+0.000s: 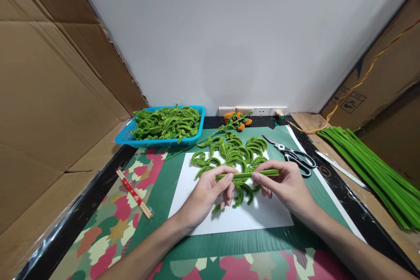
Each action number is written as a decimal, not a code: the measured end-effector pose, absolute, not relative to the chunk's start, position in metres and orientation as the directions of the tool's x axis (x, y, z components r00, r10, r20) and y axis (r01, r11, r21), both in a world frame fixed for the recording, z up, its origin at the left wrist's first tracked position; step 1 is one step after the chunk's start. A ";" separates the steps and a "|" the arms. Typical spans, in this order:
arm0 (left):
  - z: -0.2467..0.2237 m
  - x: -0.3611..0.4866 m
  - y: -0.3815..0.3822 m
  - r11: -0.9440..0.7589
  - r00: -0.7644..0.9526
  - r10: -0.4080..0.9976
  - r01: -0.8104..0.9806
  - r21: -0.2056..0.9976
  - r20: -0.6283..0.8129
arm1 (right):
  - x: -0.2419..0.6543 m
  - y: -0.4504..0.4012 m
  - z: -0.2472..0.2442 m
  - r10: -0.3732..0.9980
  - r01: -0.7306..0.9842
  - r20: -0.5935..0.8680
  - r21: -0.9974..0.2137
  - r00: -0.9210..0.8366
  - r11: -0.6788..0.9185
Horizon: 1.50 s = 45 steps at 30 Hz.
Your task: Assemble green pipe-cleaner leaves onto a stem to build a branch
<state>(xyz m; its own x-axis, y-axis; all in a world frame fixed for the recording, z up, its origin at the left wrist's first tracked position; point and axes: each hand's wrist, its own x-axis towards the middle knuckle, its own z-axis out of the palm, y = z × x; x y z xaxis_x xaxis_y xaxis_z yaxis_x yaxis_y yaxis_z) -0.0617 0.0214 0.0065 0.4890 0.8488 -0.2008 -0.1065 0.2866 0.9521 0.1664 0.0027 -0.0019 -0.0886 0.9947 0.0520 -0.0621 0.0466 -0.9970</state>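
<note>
Between my two hands a short bundle of straight green pipe cleaners (pixel 243 176) is held level above a white sheet of paper (pixel 200 223). My left hand (pixel 215 183) pinches its left end with thumb and fingers. Toward the other end, my right hand (pixel 282 183) pinches it the same way. Beneath and behind the bundle lie several curled green pipe cleaner pieces (pixel 234 153), spread on the paper and the green mat. My fingers partly cover some of these curls.
A blue basket (pixel 157 142) heaped with bent green pipe cleaners stands back left. Orange pipe cleaner flowers (pixel 238 118) lie near the wall sockets. Black-handled scissors (pixel 292 153) rest right of the paper, long green pipe cleaners (pixel 374 175) far right. Wrapped chopsticks (pixel 134 193) lie left.
</note>
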 end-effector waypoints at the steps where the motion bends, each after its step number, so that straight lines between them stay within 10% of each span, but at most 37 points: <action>1: 0.007 -0.062 0.022 0.268 0.465 0.865 -0.107 0.958 -0.190 | 0.166 0.002 -0.002 0.995 -0.056 0.048 -0.998 -0.089 0.043; 23: -0.001 -0.059 0.020 0.329 0.503 0.845 -0.217 0.919 -0.184 | 0.166 -0.007 -0.004 0.907 0.281 0.403 -0.863 -0.119 0.421; 35: 0.005 -0.060 0.020 0.349 0.470 0.855 -0.214 0.912 -0.217 | 0.175 -0.002 -0.014 0.516 0.540 0.785 -0.285 -0.344 0.792; 45: 0.001 -0.060 0.019 0.308 0.532 0.827 -0.157 0.938 -0.183 | 0.174 -0.005 -0.010 0.596 0.514 0.747 -0.402 -0.294 0.758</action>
